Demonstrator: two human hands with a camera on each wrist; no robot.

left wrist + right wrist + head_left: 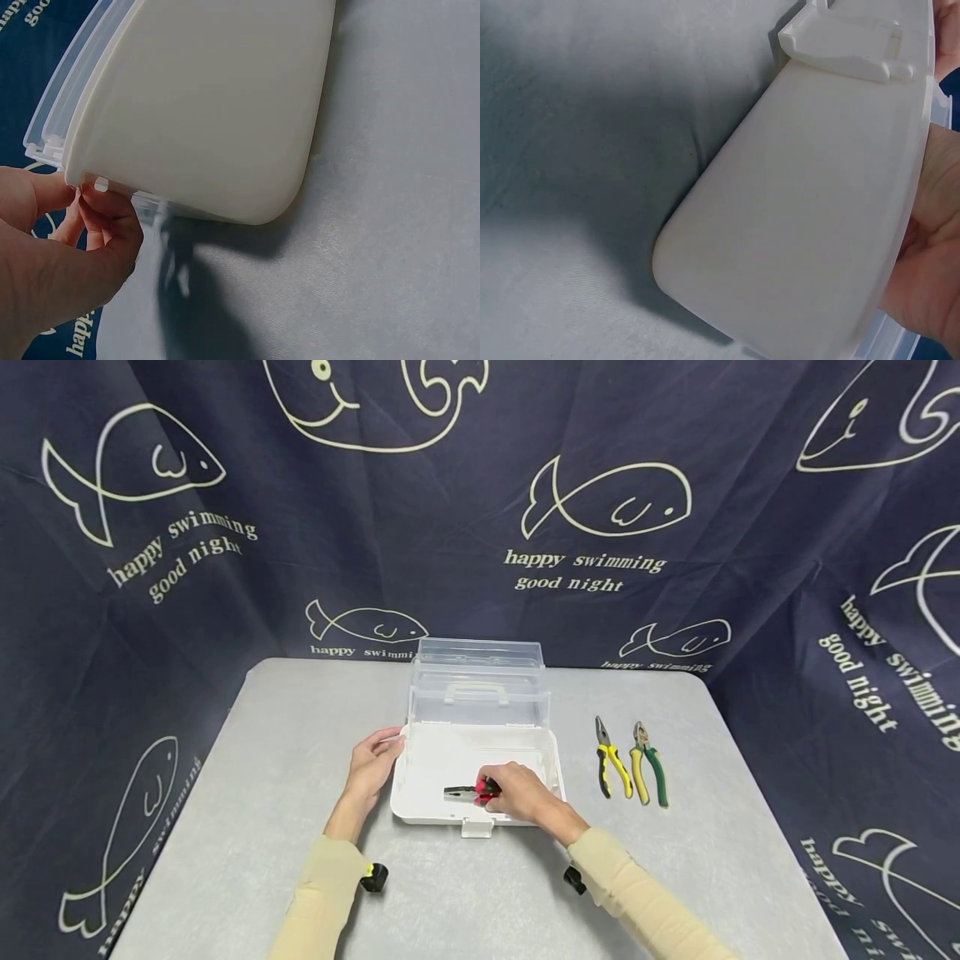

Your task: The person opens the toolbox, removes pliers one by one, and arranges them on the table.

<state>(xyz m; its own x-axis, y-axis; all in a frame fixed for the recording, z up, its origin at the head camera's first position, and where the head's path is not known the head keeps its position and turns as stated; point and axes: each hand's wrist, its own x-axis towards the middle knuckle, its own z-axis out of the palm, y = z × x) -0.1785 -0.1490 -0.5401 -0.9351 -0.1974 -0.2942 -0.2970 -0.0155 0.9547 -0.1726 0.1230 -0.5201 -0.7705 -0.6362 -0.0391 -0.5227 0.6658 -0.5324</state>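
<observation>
A white plastic storage box (427, 760) stands on the table, its clear lid (480, 681) raised at the back. My left hand (370, 771) is at the box's left side; in the left wrist view its thumb and fingers pinch the rim near a corner. Inside the box, my right hand (521, 791) grips red-and-black pliers (459, 792) by the handles, with the jaws pointing left. The right wrist view has the box's front wall and white latch (840, 49) before the hand, and the pliers are hidden there.
To the right of the box lie yellow-and-black long-nose pliers (604, 756) and green-and-yellow pliers (647, 763). The grey table (300, 693) ends at a dark blue curtain (465, 543) printed with fish, which hangs behind and at both sides.
</observation>
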